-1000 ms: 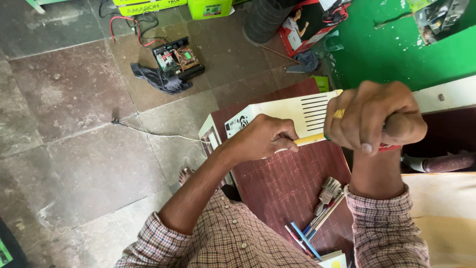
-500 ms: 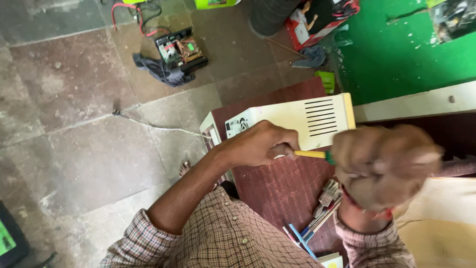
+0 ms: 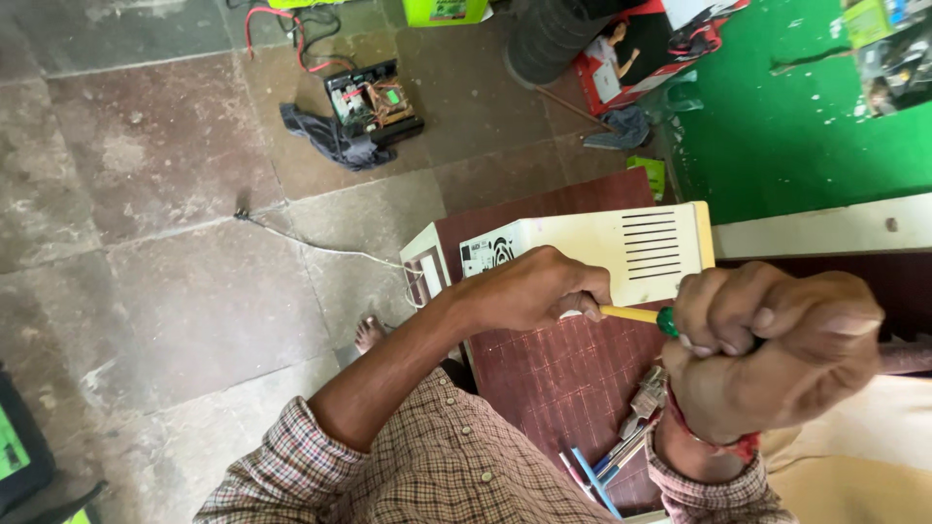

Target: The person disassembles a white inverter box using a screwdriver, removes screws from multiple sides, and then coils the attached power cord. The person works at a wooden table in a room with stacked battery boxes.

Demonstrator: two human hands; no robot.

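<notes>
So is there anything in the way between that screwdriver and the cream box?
Nothing visible. The right hand grips the screwdriver, whose yellow shaft runs straight toward the cream box. The left hand rests on the box and covers the tip, so the contact point is hidden.

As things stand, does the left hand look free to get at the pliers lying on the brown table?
Probably not: the left hand is steadying the screwdriver, and the right hand hangs over the pliers.

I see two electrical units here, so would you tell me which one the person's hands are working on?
The cream-coloured box with vent slots, lying on the dark red table; the left hand rests on it. The other, an open unit with exposed parts, sits on the floor, away from both hands.
</notes>
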